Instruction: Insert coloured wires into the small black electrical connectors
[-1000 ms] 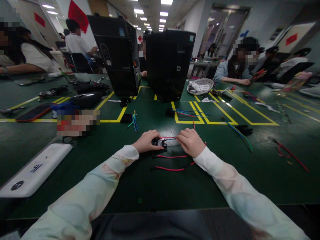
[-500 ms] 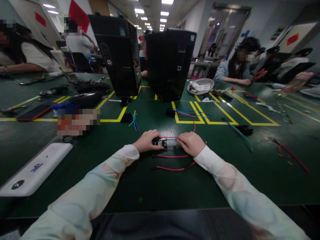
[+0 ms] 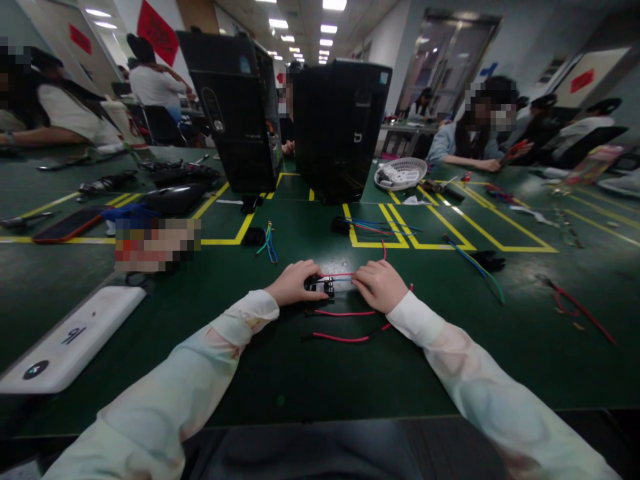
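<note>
My left hand (image 3: 296,283) grips a small black connector block (image 3: 323,287) with thumb and fingers around its left side. A red wire and a blue wire (image 3: 342,279) run from the block to the right. My right hand (image 3: 381,285) pinches these wires, and a red end (image 3: 384,249) sticks up behind its knuckles. Just below the hands lies one red wire with a black tip (image 3: 344,313). Nearer to me rests another red wire (image 3: 343,338), its right end close to my right wrist. The fingertips of my right hand are partly hidden.
Two black computer towers (image 3: 233,120) stand at the back. Bundled wires with black connectors (image 3: 271,241) lie beyond my hands, with green and blue wires (image 3: 475,264) farther right. A white power bank (image 3: 75,340) is at left, a white basket (image 3: 400,175) behind. Other people sit around.
My right hand has shifted very slightly left and up with the wires, and the upright red end moved with it. The left hand keeps its hold on the connector block.
</note>
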`<state>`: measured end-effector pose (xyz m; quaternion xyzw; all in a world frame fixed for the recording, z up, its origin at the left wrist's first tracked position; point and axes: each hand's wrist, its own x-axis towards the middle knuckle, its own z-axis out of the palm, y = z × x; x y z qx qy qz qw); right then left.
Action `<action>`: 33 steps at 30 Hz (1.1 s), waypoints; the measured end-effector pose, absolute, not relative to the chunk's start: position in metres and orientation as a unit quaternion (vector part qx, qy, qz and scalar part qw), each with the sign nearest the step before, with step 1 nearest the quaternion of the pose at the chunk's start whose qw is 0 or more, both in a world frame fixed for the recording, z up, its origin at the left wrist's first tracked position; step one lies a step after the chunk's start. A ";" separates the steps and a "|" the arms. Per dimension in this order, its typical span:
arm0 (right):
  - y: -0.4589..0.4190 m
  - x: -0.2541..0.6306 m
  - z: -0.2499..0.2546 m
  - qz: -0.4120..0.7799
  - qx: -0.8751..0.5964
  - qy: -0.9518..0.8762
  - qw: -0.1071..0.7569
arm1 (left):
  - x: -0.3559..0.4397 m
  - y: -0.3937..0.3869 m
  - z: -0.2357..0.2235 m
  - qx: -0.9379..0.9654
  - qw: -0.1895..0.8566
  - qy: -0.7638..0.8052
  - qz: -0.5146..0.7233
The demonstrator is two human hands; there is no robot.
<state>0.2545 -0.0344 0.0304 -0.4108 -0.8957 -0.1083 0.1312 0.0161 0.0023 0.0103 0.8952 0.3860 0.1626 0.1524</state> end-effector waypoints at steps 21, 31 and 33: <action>-0.036 0.248 0.024 -0.169 -0.343 -0.914 0.136 | 0.017 0.002 0.011 0.892 0.161 0.391 0.159; -0.035 0.248 0.023 -0.180 -0.372 -0.901 0.133 | 0.017 0.002 0.010 0.891 0.162 0.391 0.165; -0.036 0.248 0.023 -0.173 -0.331 -0.919 0.125 | 0.016 0.002 0.010 0.892 0.164 0.388 0.163</action>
